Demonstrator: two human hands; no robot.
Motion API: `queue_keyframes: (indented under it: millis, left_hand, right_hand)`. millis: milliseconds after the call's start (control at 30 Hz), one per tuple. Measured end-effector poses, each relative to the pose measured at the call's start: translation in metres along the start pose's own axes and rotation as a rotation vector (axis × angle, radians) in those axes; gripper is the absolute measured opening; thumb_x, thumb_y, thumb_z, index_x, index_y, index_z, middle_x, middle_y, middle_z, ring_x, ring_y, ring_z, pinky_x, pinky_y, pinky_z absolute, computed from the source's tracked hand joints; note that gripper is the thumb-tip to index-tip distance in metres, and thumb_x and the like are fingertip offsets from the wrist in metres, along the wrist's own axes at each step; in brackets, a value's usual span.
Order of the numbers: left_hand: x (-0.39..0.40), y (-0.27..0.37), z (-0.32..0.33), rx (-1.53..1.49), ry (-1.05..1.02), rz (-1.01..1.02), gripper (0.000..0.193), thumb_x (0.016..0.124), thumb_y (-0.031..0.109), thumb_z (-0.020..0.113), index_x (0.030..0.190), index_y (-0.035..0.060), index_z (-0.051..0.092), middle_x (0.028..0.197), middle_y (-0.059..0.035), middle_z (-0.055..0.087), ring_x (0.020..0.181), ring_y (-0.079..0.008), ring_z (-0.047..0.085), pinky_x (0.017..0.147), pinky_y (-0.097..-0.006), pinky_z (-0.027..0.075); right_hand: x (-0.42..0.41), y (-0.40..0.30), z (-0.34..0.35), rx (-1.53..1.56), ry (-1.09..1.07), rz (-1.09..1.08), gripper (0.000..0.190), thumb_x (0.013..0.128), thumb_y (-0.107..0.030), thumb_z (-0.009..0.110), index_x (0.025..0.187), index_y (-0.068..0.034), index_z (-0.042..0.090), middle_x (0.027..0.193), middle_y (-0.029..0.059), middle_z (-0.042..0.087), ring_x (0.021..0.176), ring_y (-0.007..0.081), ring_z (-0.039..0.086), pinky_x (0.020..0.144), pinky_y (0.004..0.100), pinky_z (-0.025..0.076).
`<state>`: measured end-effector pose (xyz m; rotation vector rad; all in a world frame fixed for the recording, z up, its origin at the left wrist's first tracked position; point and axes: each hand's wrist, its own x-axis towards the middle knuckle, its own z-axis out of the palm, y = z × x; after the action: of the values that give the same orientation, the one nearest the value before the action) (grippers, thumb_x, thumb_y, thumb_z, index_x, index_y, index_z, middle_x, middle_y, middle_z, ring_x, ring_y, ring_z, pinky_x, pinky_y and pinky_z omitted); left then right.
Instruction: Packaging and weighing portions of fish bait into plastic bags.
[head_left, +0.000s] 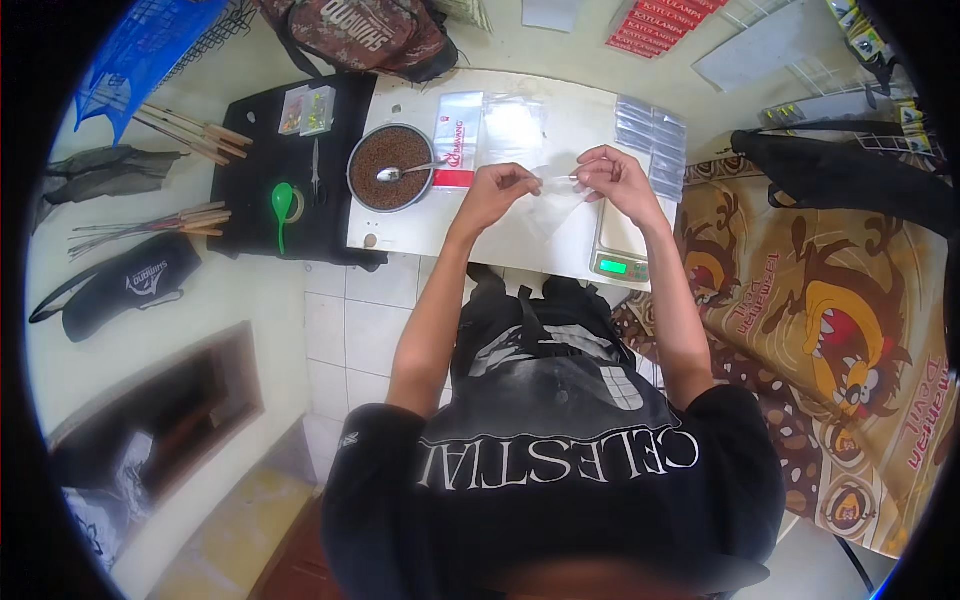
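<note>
Between my hands, over the white table (480, 232), hangs a clear plastic bag (553, 204). My left hand (497, 196) pinches one side of its upper edge, and my right hand (616, 184) pinches the other. A digital scale (622, 240) with a lit green display lies below my right hand. To the left stands a round metal bowl (360, 196) of small brown pellets, with a metal spoon (390, 175) resting on them. Beyond my hands lie a stack of clear bags (514, 127), a printed plastic packet (459, 120) and rows of silvery packets (651, 135).
A black cloth (247, 180) at the left holds a green plastic spoon (282, 199), a tape roll (296, 206), scissors (316, 169) and small plastic boxes (306, 112). A camouflage backpack (367, 37) is behind the table. A patterned mattress (795, 300) stands at the right.
</note>
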<state>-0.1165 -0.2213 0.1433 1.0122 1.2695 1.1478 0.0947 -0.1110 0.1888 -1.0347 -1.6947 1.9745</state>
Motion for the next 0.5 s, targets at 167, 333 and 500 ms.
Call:
queue_keyframes:
  millis: [167,333,500]
  left_hand:
    - [-0.022,-0.004,-0.009,0.047,0.149,0.059,0.014,0.083,0.010,0.067,0.090,-0.0016,0.068,0.079,-0.0071,0.068,0.076,-0.0109,0.062,0.073,-0.0249,0.048]
    - [-0.043,0.011,-0.015,0.205,0.253,0.031,0.012,0.083,0.008,0.066,0.087,-0.0024,0.069,0.079,-0.0079,0.069,0.075,-0.0111,0.063,0.072,-0.0254,0.049]
    - [-0.066,0.010,-0.023,0.311,0.350,0.073,0.013,0.080,0.008,0.070,0.089,-0.0018,0.071,0.079,-0.0089,0.070,0.074,-0.0115,0.064,0.070,-0.0252,0.049]
  right_hand:
    - [0.005,-0.009,0.016,-0.311,-0.145,-0.085,0.016,0.080,-0.003,0.066,0.096,0.000,0.067,0.099,0.0067,0.067,0.078,0.0114,0.065,0.066,0.0280,0.052]
    - [0.016,-0.013,0.041,-0.369,-0.397,-0.319,0.017,0.079,0.001,0.063,0.094,-0.001,0.070,0.089,0.0077,0.069,0.075,0.0171,0.065,0.072,0.0290,0.052]
    - [0.029,-0.017,0.068,-0.513,-0.416,-0.166,0.023,0.072,-0.009,0.073,0.094,-0.003,0.071,0.087,0.0089,0.069,0.076,0.0191,0.065,0.072,0.0294,0.052]
